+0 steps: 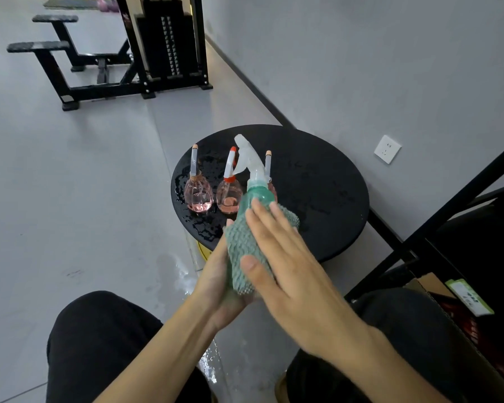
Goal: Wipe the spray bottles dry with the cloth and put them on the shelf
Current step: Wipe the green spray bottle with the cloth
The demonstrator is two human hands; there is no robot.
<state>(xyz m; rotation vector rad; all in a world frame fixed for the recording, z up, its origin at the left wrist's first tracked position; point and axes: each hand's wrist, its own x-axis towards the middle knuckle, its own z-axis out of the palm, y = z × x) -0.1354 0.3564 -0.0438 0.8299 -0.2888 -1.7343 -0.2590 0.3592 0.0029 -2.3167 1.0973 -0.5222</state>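
At centre frame the green spray bottle (258, 193) is held upright, nozzle up, its lower body wrapped in the teal cloth (245, 242). The right hand (288, 271) presses straight, slightly spread fingers on the cloth. The left hand (216, 286) cups it from below, fingers seemingly curled behind. Three pink bottles (198, 196) stand on the wet round table (317, 184) behind.

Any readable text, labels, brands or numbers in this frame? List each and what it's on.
Nothing is legible.
Green label on the cardboard box, far right: dark print, too blurred to read.
Reddish mark on the gym machine upright: too small to read.
Green spray bottle and pink bottles: no print visible.
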